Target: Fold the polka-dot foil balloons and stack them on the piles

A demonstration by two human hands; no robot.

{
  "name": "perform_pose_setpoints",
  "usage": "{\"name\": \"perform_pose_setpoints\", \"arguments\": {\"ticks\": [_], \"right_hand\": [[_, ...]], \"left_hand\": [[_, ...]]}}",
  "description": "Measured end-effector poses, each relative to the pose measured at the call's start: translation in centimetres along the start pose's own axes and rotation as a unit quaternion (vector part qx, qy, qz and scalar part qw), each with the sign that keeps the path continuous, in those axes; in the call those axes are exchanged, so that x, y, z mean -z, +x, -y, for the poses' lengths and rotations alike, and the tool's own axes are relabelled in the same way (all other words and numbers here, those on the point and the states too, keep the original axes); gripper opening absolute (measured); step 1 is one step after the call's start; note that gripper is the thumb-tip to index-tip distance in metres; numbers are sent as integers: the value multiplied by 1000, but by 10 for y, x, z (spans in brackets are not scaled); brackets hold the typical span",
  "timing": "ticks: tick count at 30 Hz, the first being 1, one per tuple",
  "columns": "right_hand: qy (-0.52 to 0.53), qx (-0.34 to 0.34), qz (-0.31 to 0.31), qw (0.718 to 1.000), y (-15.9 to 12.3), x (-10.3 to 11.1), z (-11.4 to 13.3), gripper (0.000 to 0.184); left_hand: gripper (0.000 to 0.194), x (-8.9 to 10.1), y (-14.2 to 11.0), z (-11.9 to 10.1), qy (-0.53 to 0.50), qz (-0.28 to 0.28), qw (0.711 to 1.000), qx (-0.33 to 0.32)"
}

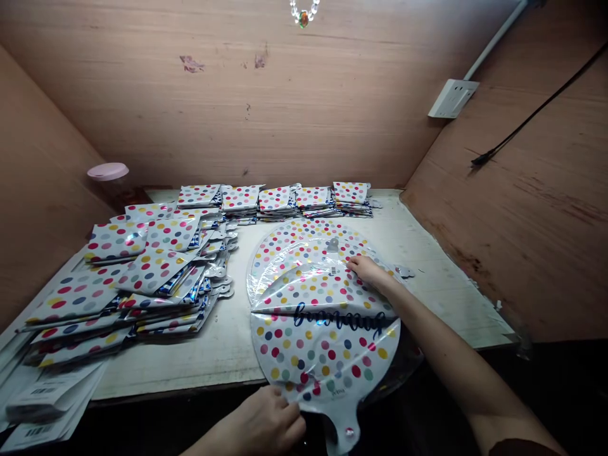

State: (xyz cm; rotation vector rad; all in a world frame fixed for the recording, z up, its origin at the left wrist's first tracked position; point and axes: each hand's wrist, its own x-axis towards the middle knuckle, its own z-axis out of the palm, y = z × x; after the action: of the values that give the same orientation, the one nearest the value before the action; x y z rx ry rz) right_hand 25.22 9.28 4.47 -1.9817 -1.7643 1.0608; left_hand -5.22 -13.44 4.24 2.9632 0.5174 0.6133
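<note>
At the table's [456, 278] near edge, in front of the person, lies a flat dotted foil balloon [323, 354], its lower rim and tail overhanging the edge. A crease runs across it from side to side, with dark blue script just by the fold. Behind the crease the foil rises as a flap, and beyond that spreads a second round sheet [285, 237] with the same dots (the two overlap, so where one ends is hard to tell).

The right hand [369, 272] reaches over the balloon from the right, its fingertips bunched and pinching the foil near the flap's far edge. The left hand [266, 418] is at the lower left rim, fingers curled in; I cannot tell whether the rim is caught between them.

To the left of the balloon stands a heap [152, 272] of folded dotted packets, layered and leaning, their grey tabs pointing right. Papers [52, 396] with barcodes lie at the heap's near end, and a pink-lidded jar [111, 183] stands behind it. Along the back wall [285, 114], five small stacks [240, 197] of packets sit in a row. On the right hang a white socket [453, 99] and a black cable [532, 114].
</note>
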Motion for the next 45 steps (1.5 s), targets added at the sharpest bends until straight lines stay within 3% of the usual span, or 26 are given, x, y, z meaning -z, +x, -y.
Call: {"name": "perform_pose_setpoints", "arguments": {"ticks": [2, 5, 7, 9, 11, 14, 16, 18, 19, 21, 23, 24, 26, 29, 30, 34, 37, 40, 45], "right_hand": [[-37, -2, 5, 999, 5, 0, 6, 28], [-76, -3, 12, 997, 0, 3, 12, 26], [-94, 0, 7, 996, -13, 12, 7, 27], [-108, 4, -3, 994, -34, 24, -8, 37], [-123, 5, -9, 992, -58, 37, -32, 44], [-139, -14, -21, 990, -87, 46, -70, 26], [-142, -35, -46, 988, -100, 42, -88, 28], [-157, -38, -122, 979, -110, 32, -96, 29], [-175, -10, -172, 969, -115, 25, -97, 29], [-223, 124, -224, 941, -125, 13, -96, 27], [-266, 279, -183, 904, -131, 3, -93, 31], [-278, 325, -147, 892, -131, -1, -92, 36], [-291, 342, -124, 885, -127, -6, -91, 47], [-267, 316, -142, 899, -115, -4, -94, 52], [-245, 313, -138, 907, -111, -1, -97, 52], [-119, 313, -81, 939, -104, 20, -113, 54], [11, 266, -70, 961, -99, 35, -123, 42], [113, 212, -58, 969, -92, 45, -125, 33], [69, 218, -33, 973, -87, 57, -131, 24]], "left_hand": [[25, 9, 3, 6, -40, 8, 999, 30], [39, 13, 35, 44, -23, 15, 979, 203], [59, 5, 56, 72, 9, 76, 955, 285], [75, -7, 68, 93, 27, 131, 937, 322], [85, -19, 69, 105, 29, 156, 929, 334], [91, -25, 64, 113, 20, 162, 931, 327], [94, -24, 62, 119, 16, 162, 933, 322], [94, -23, 64, 126, 14, 161, 935, 317], [94, -22, 65, 130, 12, 160, 936, 313], [93, -24, 67, 138, 5, 159, 940, 302], [93, -26, 71, 144, 1, 155, 944, 292], [94, -26, 72, 147, 2, 152, 945, 290], [100, -26, 75, 149, 5, 144, 946, 291], [110, -16, 68, 151, -10, 122, 955, 271], [107, -12, 62, 152, -25, 111, 959, 261], [63, 8, 23, 166, -122, 51, 951, 280], [52, 19, 4, 185, -218, 25, 928, 300], [41, 27, 4, 201, -271, 5, 899, 344], [30, 37, 13, 212, -288, 38, 876, 384]]}}
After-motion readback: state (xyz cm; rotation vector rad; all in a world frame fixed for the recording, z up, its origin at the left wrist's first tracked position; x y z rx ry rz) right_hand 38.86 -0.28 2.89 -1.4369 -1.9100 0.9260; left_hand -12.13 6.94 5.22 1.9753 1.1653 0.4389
